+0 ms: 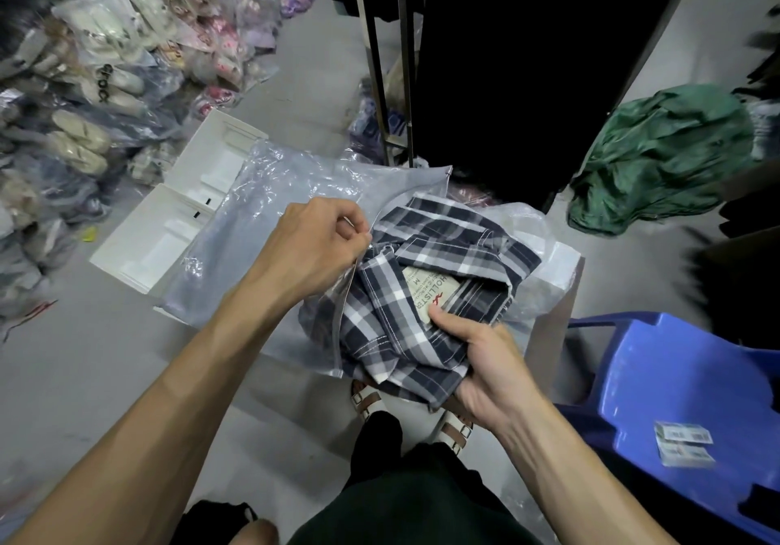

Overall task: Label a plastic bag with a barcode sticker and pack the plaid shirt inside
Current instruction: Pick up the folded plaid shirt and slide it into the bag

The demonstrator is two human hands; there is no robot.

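Observation:
A folded navy-and-white plaid shirt [426, 291] with a beige neck label sits in the middle of the view. My right hand [477, 358] grips its near edge, thumb on the label. My left hand [320, 244] pinches the open edge of a clear plastic bag [253, 223] just left of the shirt. The bag's mouth lies against the shirt's left side, and part of the shirt shows through the plastic there. Barcode stickers [683, 443] lie on a blue plastic stool [675, 380] at the right.
A white box tray [177, 206] lies on the grey floor under the bag. Bagged shoes [105, 71] are heaped at the left. A metal rack [388, 59] with dark garments stands ahead, a green cloth [662, 160] at the right. My sandalled feet [371, 396] are below.

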